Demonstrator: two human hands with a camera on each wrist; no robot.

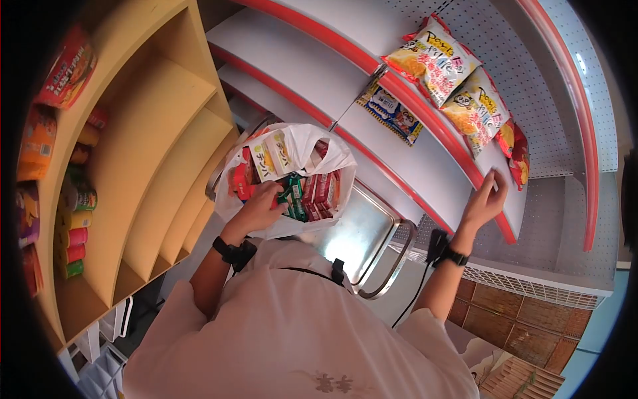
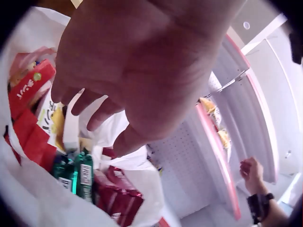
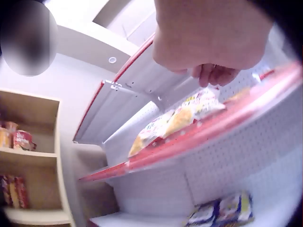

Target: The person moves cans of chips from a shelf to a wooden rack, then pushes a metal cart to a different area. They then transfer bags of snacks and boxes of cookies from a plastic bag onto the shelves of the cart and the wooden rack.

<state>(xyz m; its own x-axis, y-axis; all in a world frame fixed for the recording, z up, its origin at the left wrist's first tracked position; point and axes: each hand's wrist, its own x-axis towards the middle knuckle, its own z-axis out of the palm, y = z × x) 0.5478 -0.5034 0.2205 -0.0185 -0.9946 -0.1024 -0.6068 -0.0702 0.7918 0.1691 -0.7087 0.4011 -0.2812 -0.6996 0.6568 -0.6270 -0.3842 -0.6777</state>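
Note:
My left hand (image 1: 261,209) is at the mouth of a white plastic bag (image 1: 232,207), its loosely bent fingers over the packed snacks. Inside the bag are a yellow-and-white box (image 1: 270,158), green packets (image 2: 85,176), dark red packets (image 1: 321,191) and a red box (image 2: 31,87). In the left wrist view, the fingers hang above these packages with nothing gripped. My right hand (image 1: 487,199) hovers by the red-edged shelf (image 1: 425,97), fingers loosely curled and holding nothing. White-and-yellow chip bags (image 1: 435,60) lie on that shelf, with red bags (image 1: 513,151) beside them.
Below the chip bags, a blue-and-yellow snack pack (image 1: 392,114) lies on a lower shelf. A metal cart (image 1: 393,266) stands under the plastic bag. On the left rises a wooden shelf unit (image 1: 149,86) with cans (image 1: 80,193) and a red package (image 1: 66,70).

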